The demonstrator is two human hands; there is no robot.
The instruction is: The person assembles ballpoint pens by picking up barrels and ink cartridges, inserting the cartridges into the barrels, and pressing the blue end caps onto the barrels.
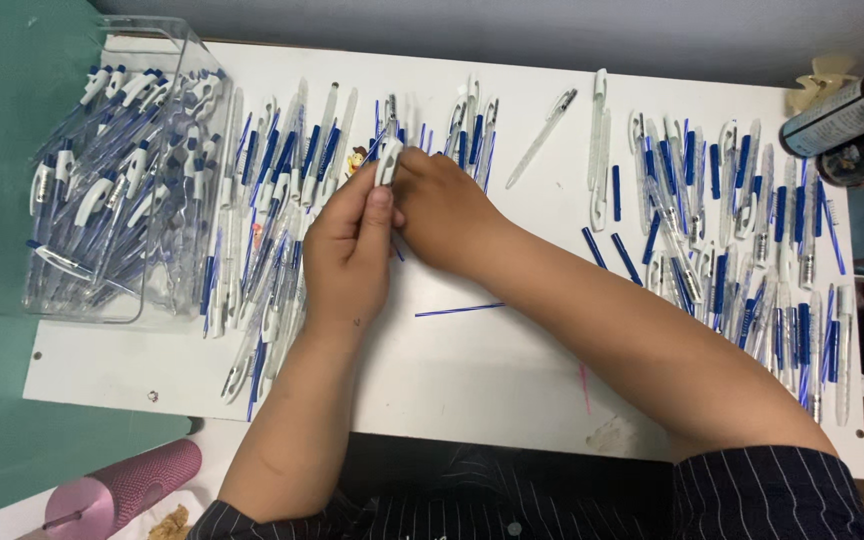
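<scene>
Left hand (pixel 347 250): closed around a pen (pixel 388 160), thumb and fingers pinching its white upper end.
Right hand (pixel 442 205): closed on the same pen from the other side, fingers touching those of the left hand.
Pen: white and blue, held just above the white board (pixel 472 370), over the middle row of parts.
Clear bin (pixel 12 290): at far left, filled with assembled blue-and-white pens.
Middle rows (pixel 282 190): pens and barrels lying side by side beside the bin and behind the hands.
Right rows (pixel 742 230): more barrels, blue caps and clips, well apart from the hands.
Loose refill (pixel 459 310): thin blue rod on bare board, just under the right forearm.
Pink tumbler (pixel 127 490): bottom left, off the board.
Dark bottles (pixel 847 120): top right corner.
</scene>
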